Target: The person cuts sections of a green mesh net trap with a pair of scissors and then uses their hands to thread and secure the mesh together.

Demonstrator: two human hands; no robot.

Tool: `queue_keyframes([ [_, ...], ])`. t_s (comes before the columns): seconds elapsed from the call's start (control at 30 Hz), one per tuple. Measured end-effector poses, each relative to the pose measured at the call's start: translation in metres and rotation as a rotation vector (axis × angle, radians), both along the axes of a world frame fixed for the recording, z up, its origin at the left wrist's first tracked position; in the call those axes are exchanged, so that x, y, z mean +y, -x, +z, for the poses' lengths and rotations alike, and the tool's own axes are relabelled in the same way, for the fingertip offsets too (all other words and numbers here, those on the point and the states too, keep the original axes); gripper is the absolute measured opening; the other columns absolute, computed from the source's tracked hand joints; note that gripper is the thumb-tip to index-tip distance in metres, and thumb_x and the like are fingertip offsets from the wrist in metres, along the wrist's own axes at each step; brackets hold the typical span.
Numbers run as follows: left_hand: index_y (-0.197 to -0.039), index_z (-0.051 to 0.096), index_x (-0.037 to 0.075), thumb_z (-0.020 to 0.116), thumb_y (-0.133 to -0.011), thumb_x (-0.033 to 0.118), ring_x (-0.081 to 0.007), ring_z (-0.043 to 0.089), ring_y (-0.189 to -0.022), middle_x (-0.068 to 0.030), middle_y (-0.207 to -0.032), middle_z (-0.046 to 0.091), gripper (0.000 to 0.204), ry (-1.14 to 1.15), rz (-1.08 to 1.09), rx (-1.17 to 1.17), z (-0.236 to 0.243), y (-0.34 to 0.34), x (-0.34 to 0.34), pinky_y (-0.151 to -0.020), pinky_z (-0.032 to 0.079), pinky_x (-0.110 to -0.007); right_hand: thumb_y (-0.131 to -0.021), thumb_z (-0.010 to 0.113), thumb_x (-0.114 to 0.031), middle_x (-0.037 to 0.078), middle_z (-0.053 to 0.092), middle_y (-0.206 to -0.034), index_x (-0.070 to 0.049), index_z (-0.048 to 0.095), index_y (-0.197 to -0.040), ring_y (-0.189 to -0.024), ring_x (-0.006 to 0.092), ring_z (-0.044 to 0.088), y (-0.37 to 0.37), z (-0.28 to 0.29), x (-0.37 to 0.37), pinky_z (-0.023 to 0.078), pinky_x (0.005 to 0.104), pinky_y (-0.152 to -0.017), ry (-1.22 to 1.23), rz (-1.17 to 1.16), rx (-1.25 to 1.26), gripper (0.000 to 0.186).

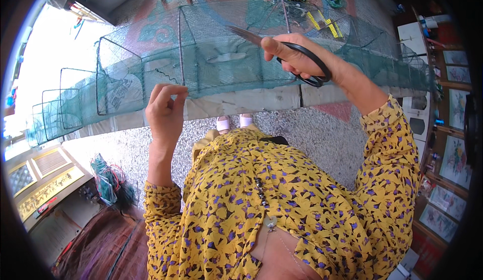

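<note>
Seen from the head camera, a long green mesh net (216, 76) with dark rectangular frames stretches lengthwise along a pale bench (251, 99), close to its near edge. The right hand (302, 58), fingers curled through the handles, holds black-handled metal scissors (246, 35) above the net, blades pointing left. The left hand (167, 110) draws thumb and fingertips together beside a frame rod at the near edge; whether they pinch mesh cannot be told. Yellow strips (324, 24) show past the far edge.
</note>
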State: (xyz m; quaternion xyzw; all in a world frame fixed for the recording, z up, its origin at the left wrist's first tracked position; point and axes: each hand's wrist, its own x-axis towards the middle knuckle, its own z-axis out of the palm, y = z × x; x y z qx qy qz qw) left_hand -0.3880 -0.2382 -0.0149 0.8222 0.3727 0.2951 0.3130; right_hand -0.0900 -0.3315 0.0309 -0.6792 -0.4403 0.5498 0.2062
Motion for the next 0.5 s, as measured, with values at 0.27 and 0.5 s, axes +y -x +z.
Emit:
queue_keyframes([
  [0.27,-0.085,0.065,0.002,0.066,-0.078,-0.005,-0.0043,0.038,-0.053,-0.0009,-0.082,0.058,0.010,0.012,0.011,-0.027,-0.001,0.000,-0.005,-0.049,0.033,-0.020,-0.069,0.036,-0.087,-0.007,0.039,-0.057,-0.004,0.052,-0.099,-0.041,0.0008,0.036,0.013,0.008,0.027,0.032,0.0170,-0.039,0.048,-0.039,0.081,0.090],
  [0.5,-0.084,0.065,0.003,0.066,-0.078,-0.005,-0.0043,0.037,-0.053,-0.0005,-0.081,0.058,0.010,0.023,0.047,-0.022,0.006,0.000,-0.009,-0.048,0.032,-0.020,-0.068,0.037,-0.088,-0.007,0.040,-0.055,-0.006,0.056,-0.092,-0.040,0.0002,0.037,0.013,0.005,0.048,0.035,0.0177,-0.038,-0.061,0.029,0.014,0.088],
])
